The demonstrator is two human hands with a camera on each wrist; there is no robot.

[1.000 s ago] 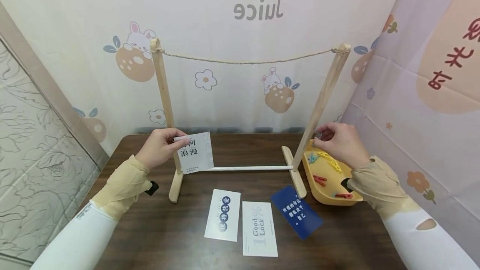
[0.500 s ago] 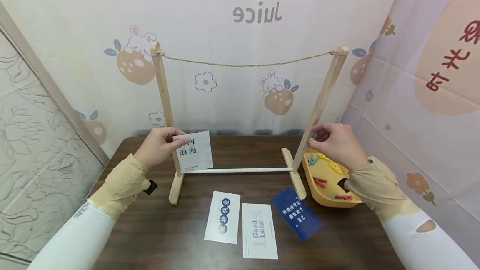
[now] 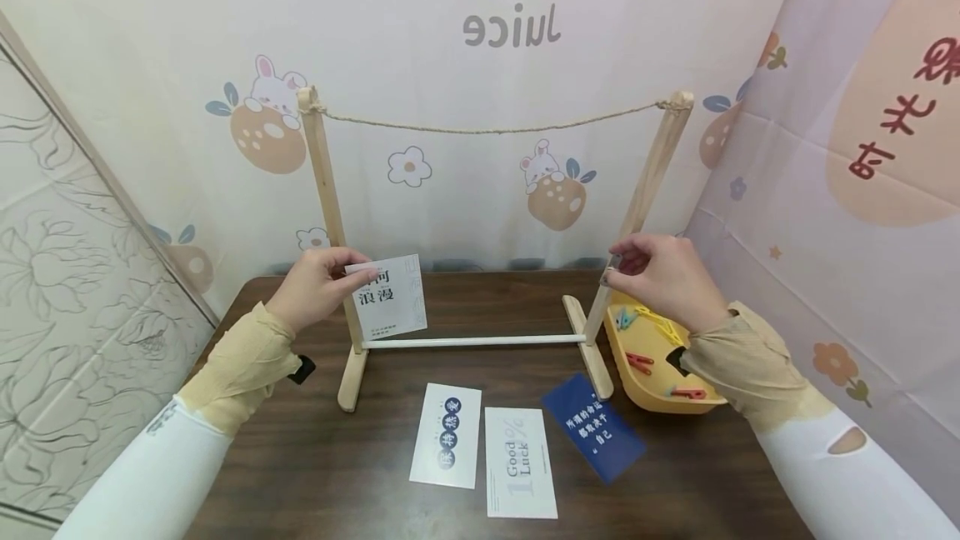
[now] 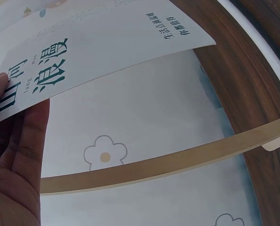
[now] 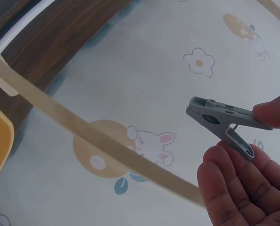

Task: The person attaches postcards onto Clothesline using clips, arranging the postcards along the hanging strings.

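My left hand (image 3: 315, 288) pinches a white card (image 3: 393, 298) with dark Chinese lettering by its left edge, in front of the left post. The left wrist view shows the card (image 4: 107, 47) between thumb and fingers. Near the right post, my right hand (image 3: 660, 277) pinches a grey clothespin (image 5: 220, 120), thumb on one arm and fingertips on the other. In the right wrist view its tip end looks closed. A twine line (image 3: 480, 132) sags between the two wooden posts, above both hands, with nothing hanging on it.
A yellow tray (image 3: 637, 390) with several coloured clothespins stands at the right. Two white cards, one with round badges (image 3: 448, 436) and a Good Luck card (image 3: 520, 463), lie on the table beside a blue card (image 3: 594, 427). A white rod (image 3: 480, 342) joins the stand's feet.
My right hand, with the clothespin, has moved left and slightly up from over the tray to beside the right post. The card in my left hand has risen slightly.
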